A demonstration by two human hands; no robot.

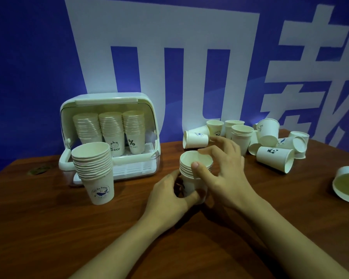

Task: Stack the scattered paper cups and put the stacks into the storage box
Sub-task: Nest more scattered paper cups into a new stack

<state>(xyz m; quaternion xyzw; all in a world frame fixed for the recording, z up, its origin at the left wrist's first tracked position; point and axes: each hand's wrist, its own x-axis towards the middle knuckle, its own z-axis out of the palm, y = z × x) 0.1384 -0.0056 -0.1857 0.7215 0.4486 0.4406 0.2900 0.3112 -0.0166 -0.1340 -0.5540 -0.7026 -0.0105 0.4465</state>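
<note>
The left hand [169,193] is curled round the lower body of a short stack of cups [195,172] standing upright on the brown wooden surface [48,228], thumb across the near side and fingers wrapped behind. The right hand [224,174] comes in from the right above it, its thumb pressed against the near rims of that stack and its index finger bent over the far rim, so it pinches the top of the stack; the other fingers spread loosely toward the loose cups behind. Both forearms reach in from the bottom edge, the left rising from the lower left, the right from the lower right, and they converge on the stack.

To the left stands a taller stack [94,170], upright and a little tilted, with a blue whale print on its bottom cup. Just behind it sits the white storage box [109,101], its front open, with three stacks [111,131] standing side by side inside.

Behind and right of the hands lie the scattered cups [248,137]: some upright, some nested in twos or threes, several on their sides. One on its side with a panda print [274,159] lies with its mouth toward the right. Another cup [347,186] lies apart at the right edge, showing its inside. A blue wall with big white characters [169,57] rises behind the surface.
</note>
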